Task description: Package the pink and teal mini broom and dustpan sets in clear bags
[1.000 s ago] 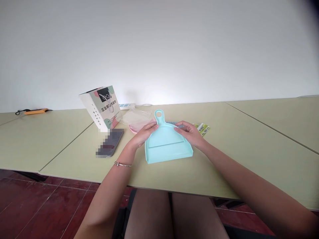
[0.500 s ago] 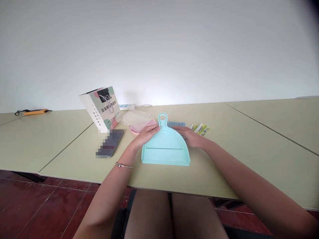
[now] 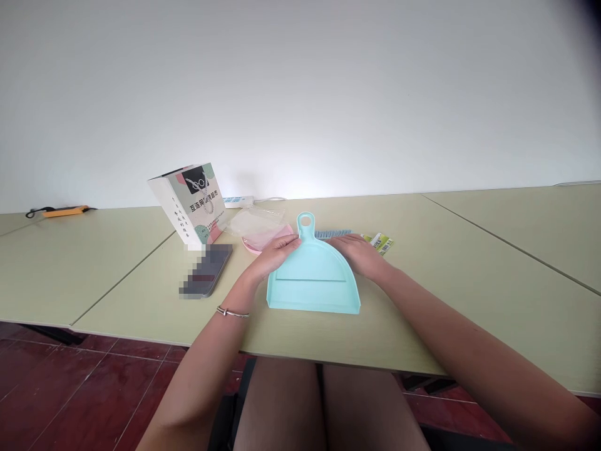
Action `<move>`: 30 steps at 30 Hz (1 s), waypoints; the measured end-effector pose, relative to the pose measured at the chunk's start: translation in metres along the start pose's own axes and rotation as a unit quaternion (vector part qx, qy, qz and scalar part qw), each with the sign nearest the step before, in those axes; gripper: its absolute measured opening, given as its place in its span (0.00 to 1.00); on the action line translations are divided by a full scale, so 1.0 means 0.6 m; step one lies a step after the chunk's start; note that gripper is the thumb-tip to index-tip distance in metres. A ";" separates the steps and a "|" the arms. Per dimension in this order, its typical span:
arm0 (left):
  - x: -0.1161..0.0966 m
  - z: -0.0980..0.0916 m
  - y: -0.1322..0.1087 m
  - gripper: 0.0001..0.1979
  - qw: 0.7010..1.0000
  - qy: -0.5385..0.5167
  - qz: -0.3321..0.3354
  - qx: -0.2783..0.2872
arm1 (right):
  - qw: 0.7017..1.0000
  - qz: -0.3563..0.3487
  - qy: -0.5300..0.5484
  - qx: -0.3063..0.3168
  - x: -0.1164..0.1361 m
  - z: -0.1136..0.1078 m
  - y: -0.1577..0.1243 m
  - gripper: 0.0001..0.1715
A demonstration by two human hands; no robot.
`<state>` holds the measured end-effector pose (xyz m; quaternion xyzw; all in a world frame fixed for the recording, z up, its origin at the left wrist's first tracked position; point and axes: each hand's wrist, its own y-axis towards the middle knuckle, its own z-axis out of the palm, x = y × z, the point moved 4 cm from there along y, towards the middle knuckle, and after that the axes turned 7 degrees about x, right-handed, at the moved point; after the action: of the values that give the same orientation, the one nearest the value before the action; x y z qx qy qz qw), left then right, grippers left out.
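A light teal dustpan (image 3: 312, 269) faces me over the table, its ringed handle pointing away. My left hand (image 3: 277, 254) grips its upper left edge, thumb on top and the other fingers hidden beneath. At the upper right edge is my right hand (image 3: 359, 252), its back toward me; what its fingertips hold behind the pan is hidden. Blue bristles of a brush (image 3: 333, 234) show just behind the pan, close to my right fingers. Green-and-white labelled packets (image 3: 383, 243) lie beyond the right hand.
Left of the pan lie a pink item (image 3: 256, 242) under clear plastic wrapping (image 3: 257, 220) and a dark phone (image 3: 210, 269), partly pixelated. A printed paper bag (image 3: 200, 203) stands behind the phone. An orange object (image 3: 66, 212) with a black cord lies at the far left, by the wall.
My right hand has shifted slightly inward, covering more of the packets. The brush bristles have turned and moved a little right. My left hand keeps its grip.
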<state>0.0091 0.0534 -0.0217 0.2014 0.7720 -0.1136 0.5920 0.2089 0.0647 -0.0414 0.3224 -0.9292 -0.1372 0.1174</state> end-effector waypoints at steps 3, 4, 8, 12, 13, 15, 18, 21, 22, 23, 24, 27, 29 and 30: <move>0.002 0.000 0.002 0.21 0.999 -0.032 0.007 0.016 | 0.988 0.098 -0.019 -0.120 -0.023 -0.023 -0.002 0.15; 0.003 0.000 0.002 0.21 0.999 -0.031 0.011 0.019 | 0.977 0.132 -0.002 -0.170 -0.034 -0.032 -0.006 0.15; 0.006 -0.001 0.004 0.20 1.000 0.004 0.011 0.017 | 0.876 0.226 0.196 -0.378 -0.073 -0.066 -0.032 0.12; 0.007 0.002 0.005 0.21 1.000 0.009 0.002 0.028 | 0.722 0.258 0.454 -0.454 -0.084 -0.076 -0.043 0.12; 0.007 0.004 0.005 0.21 1.000 0.008 0.000 0.030 | 0.705 0.252 0.495 -0.441 -0.077 -0.077 -0.040 0.13; 0.007 0.006 0.005 0.22 0.999 0.008 -0.004 0.033 | 0.711 0.225 0.537 -0.394 -0.054 -0.079 -0.031 0.15; 0.008 0.009 0.005 0.23 0.999 0.012 -0.007 0.035 | 0.778 0.181 0.535 -0.276 -0.006 -0.070 -0.017 0.17; 0.011 0.007 0.007 0.24 1.000 0.018 -0.014 0.016 | 0.835 0.169 0.495 -0.169 0.032 -0.050 -0.009 0.19; 0.013 0.007 0.008 0.24 1.000 0.014 -0.016 0.009 | 0.849 0.168 0.476 -0.156 0.041 -0.045 -0.009 0.20; 0.015 0.006 0.009 0.25 1.000 0.007 -0.018 0.003 | 0.862 0.168 0.453 -0.152 0.047 -0.042 -0.010 0.20; 0.017 0.006 0.010 0.25 1.000 -0.005 -0.019 -0.002 | 0.876 0.166 0.426 -0.152 0.052 -0.040 -0.011 0.19; 0.022 0.005 0.013 0.26 0.998 -0.049 -0.016 -0.019 | 0.914 0.160 0.342 -0.147 0.063 -0.037 -0.013 0.15; 0.020 0.005 0.013 0.27 0.998 -0.059 -0.007 -0.028 | 0.934 0.153 0.288 -0.146 0.070 -0.035 -0.014 0.12; 0.018 0.006 0.013 0.27 0.998 -0.054 -0.001 -0.028 | 0.942 0.144 0.261 -0.152 0.074 -0.034 -0.013 0.12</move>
<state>0.0132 0.0607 -0.0323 0.1778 0.7419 -0.1037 0.6382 0.1857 0.0269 -0.0191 0.1874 -0.8705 -0.1697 0.4222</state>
